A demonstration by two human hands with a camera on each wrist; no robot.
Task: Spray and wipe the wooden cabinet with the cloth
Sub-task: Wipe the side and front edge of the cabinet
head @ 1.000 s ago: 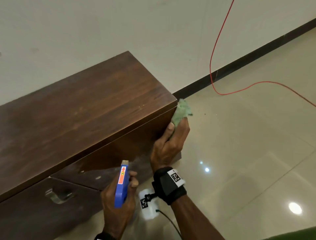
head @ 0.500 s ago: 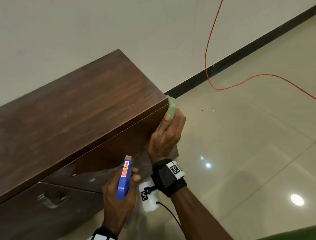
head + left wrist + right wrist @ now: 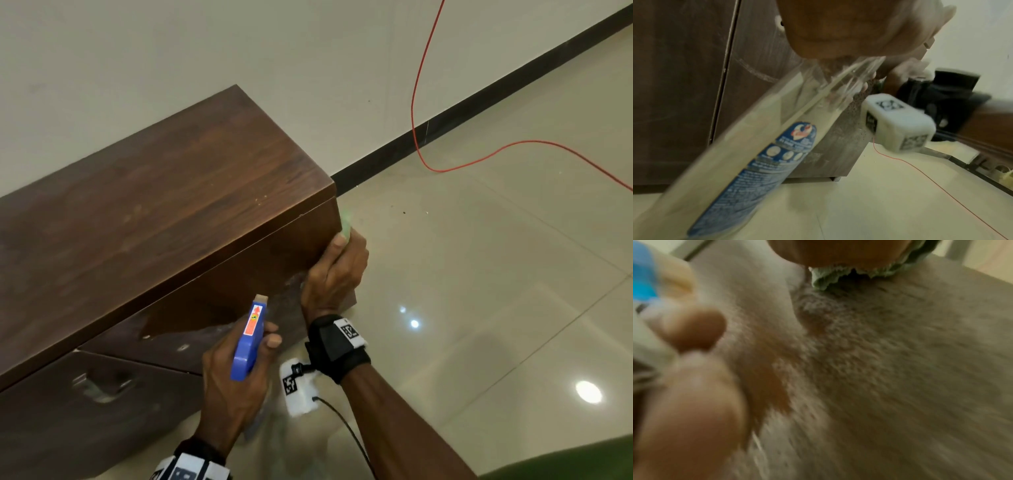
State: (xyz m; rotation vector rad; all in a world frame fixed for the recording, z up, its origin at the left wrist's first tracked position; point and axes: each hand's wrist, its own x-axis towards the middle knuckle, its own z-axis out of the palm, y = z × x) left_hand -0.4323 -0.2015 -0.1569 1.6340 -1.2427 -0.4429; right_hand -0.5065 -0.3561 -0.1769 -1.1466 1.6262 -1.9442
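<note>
While the wiping runs on, left to right:
Cabinet: the wooden cabinet (image 3: 178, 205) stands against the wall, its end panel speckled with spray.
Left hand: the left hand (image 3: 233, 387) grips the spray bottle (image 3: 249, 339), fingers curled round it, nozzle toward the panel.
Change: the cloth (image 3: 346, 224), bunched out past the corner a second ago, now lies flatter along the edge, so the wipe progresses.
Right hand: the right hand (image 3: 334, 274) presses the cloth, fingers together, thumb pinning it.
</note>
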